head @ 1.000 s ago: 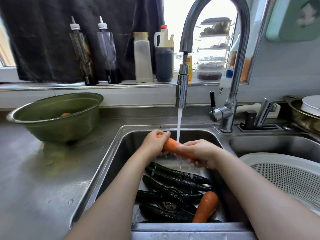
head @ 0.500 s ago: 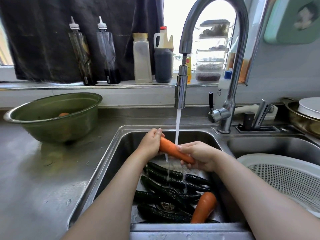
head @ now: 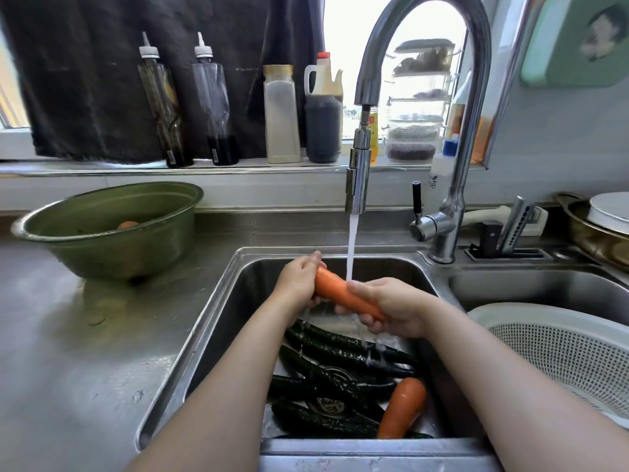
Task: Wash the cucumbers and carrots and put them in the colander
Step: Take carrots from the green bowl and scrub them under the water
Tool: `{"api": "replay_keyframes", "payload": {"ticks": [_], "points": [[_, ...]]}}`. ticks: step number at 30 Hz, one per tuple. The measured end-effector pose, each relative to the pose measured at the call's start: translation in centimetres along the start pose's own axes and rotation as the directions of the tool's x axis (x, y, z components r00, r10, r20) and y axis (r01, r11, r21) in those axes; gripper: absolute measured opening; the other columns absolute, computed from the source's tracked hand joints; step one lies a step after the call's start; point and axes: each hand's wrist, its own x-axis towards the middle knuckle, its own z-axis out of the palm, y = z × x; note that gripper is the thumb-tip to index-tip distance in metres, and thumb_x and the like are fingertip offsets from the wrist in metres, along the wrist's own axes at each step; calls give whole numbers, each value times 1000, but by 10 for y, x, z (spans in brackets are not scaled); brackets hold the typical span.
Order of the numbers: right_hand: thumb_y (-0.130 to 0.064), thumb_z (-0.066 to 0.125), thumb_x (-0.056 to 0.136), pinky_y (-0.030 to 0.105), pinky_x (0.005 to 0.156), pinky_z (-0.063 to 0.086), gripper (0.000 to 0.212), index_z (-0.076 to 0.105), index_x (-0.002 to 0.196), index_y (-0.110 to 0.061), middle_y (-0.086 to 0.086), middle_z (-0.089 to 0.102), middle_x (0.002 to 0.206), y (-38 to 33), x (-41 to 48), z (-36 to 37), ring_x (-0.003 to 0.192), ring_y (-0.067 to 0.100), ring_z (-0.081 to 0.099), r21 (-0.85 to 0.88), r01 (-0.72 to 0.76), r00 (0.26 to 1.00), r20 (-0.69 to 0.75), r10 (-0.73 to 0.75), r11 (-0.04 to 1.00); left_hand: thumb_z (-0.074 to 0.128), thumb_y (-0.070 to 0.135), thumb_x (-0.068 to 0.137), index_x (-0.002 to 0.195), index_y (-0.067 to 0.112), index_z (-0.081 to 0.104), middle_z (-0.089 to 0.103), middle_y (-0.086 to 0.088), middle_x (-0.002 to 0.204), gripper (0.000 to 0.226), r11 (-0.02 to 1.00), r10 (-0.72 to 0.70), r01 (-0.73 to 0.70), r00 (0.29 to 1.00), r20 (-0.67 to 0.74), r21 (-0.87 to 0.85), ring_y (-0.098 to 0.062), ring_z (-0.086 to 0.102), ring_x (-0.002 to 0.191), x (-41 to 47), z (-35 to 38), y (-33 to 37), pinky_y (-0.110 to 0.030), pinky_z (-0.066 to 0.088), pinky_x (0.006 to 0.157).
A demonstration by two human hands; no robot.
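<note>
The left hand (head: 296, 284) and right hand (head: 396, 306) grip one carrot (head: 335, 292) at frame centre, its long axis slanting lower right toward the colander (head: 544, 313), which lies nearer the right hand.

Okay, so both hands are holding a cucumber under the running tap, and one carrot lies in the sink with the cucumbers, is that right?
Not quite. The head view shows the left hand and right hand holding a carrot, not a cucumber, under the running tap. The rest stands: a second carrot lies in the sink with the cucumbers.
</note>
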Motion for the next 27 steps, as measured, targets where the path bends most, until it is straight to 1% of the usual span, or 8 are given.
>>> {"api": "replay_keyframes", "payload": {"ticks": [3, 5, 7, 10, 15, 19, 23, 27], "points": [[-3, 48, 101, 19, 53, 42, 35, 56, 136, -1, 24, 68, 119, -3, -5, -2, 66, 12, 51, 247, 13, 978, 200, -64, 969, 42, 54, 104, 102, 20, 67, 64, -7, 90, 42, 1000, 7, -6, 995, -98, 6, -18, 58, 62, 2, -6, 1, -22, 42, 44], [6, 45, 98, 19, 56, 44, 38, 56, 135, 1, 28, 64, 123, -5, -5, 0, 70, 13, 53, 267, 29, 972, 217, -90, 963, 43, 55, 104, 104, 17, 67, 62, -7, 86, 46, 1000, -10, 11, 990, -142, 2, -18, 55, 57, 5, -10, 0, -23, 42, 45], [2, 47, 101, 17, 51, 41, 33, 60, 131, -3, 25, 68, 117, -7, -4, 4, 62, 10, 48, 174, 47, 988, 137, -72, 984, 43, 56, 104, 107, 15, 65, 60, -8, 86, 46, 1000, -27, 28, 988, -152, 3, -17, 54, 55, 5, -12, 1, -21, 41, 41], [-24, 53, 105, 18, 42, 27, 25, 63, 121, -7, 15, 75, 100, -9, -1, 8, 49, 8, 34, 35, 64, 998, -19, -64, 997, 44, 49, 105, 116, 13, 59, 52, -8, 88, 40, 996, -50, 44, 996, -73, -83, -16, 51, 54, 6, -14, 2, -19, 38, 38], [-54, 51, 101, 18, 39, 21, 48, 66, 111, -9, 2, 61, 59, -10, 3, 10, 38, 10, 31, -127, 73, 953, -283, -107, 989, 53, 35, 105, 126, 11, 58, 54, -10, 88, 32, 984, -15, 16, 1000, 9, -175, -11, 48, 44, 4, -11, 0, -18, 35, 36], [-56, 61, 95, 18, 39, 22, 52, 70, 99, -5, -1, 57, 59, -10, 1, 11, 40, 10, 31, -170, 73, 964, -241, -113, 983, 63, 48, 97, 112, 14, 64, 55, -6, 80, 37, 990, 25, -33, 998, -60, -135, -13, 49, 49, 3, -10, 1, -20, 38, 39], [-57, 72, 85, 19, 38, 24, 47, 68, 79, -11, -3, 52, 54, -7, -3, 14, 39, 10, 32, -311, 48, 962, -241, -127, 949, 66, 50, 93, 108, 21, 65, 61, -4, 86, 33, 990, 127, -129, 991, -27, -53, -16, 54, 62, -4, -13, 2, -23, 45, 49], [-44, 62, 97, 19, 38, 22, 39, 63, 100, -6, 2, 57, 66, -8, -4, 9, 42, 8, 32, -95, 84, 991, -92, -93, 992, 65, 46, 96, 105, 24, 66, 61, -7, 94, 24, 980, 147, -151, 988, -45, -131, -15, 54, 63, -1, -14, 2, -22, 46, 49]]}}
